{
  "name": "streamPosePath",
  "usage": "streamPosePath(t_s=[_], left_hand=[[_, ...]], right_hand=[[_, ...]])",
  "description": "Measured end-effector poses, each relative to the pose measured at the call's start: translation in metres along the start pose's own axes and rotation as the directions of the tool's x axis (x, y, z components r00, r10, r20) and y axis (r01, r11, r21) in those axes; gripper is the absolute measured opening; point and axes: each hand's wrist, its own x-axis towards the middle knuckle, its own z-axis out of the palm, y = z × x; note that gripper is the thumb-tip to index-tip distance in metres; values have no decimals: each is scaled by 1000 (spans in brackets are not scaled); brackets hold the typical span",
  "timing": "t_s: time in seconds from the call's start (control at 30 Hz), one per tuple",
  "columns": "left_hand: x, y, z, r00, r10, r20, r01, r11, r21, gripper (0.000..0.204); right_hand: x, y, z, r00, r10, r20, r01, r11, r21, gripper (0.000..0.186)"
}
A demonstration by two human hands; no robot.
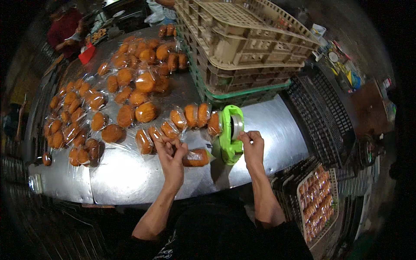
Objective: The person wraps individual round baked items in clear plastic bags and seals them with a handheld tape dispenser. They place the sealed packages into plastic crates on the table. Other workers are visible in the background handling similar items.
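A green tape dispenser (226,145) with a roll of clear tape (236,126) stands on the metal table in front of me. My right hand (255,149) is closed in a pinch at the roll's right side, apparently on the tape; the tape end itself is too small to make out. My left hand (172,160) has its fingers apart and partly bent, at the near ends of a row of brown breads in clear wrap (170,128). Beside its thumb, one wrapped bread (196,157) lies sideways, just left of the dispenser.
Many more wrapped breads (145,81) are heaped across the table's left and far side. Stacked plastic crates (255,47) stand behind the dispenser. Black crates (318,117) are at the right, above a pale tray (333,203) of wrapped items. Another person (65,32) is at the far left.
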Motion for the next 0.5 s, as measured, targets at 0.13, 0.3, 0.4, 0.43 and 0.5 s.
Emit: streamPosePath(t_s=[0.13,0.3,0.4,0.43,0.5], left_hand=[[4,-8,-3,999,-33,6,33,999,-22,31],[-1,1,-18,998,-55,-35,53,998,-42,33],[-4,12,-36,999,44,-23,-44,999,-6,30],[-6,16,-44,1000,8,-14,-9,998,-62,32],[-8,21,-58,1000,-2,-4,2,1000,-19,35]], right_hand=[[-46,-13,-13,994,76,-74,-72,996,52,27],[-69,-12,-17,966,48,-253,-37,998,51,29],[-44,-7,-16,949,-189,-254,191,981,-19,28],[-35,-5,-15,980,-131,-147,107,981,-161,30],[-22,-5,-12,998,-68,1,64,931,-359,36]])
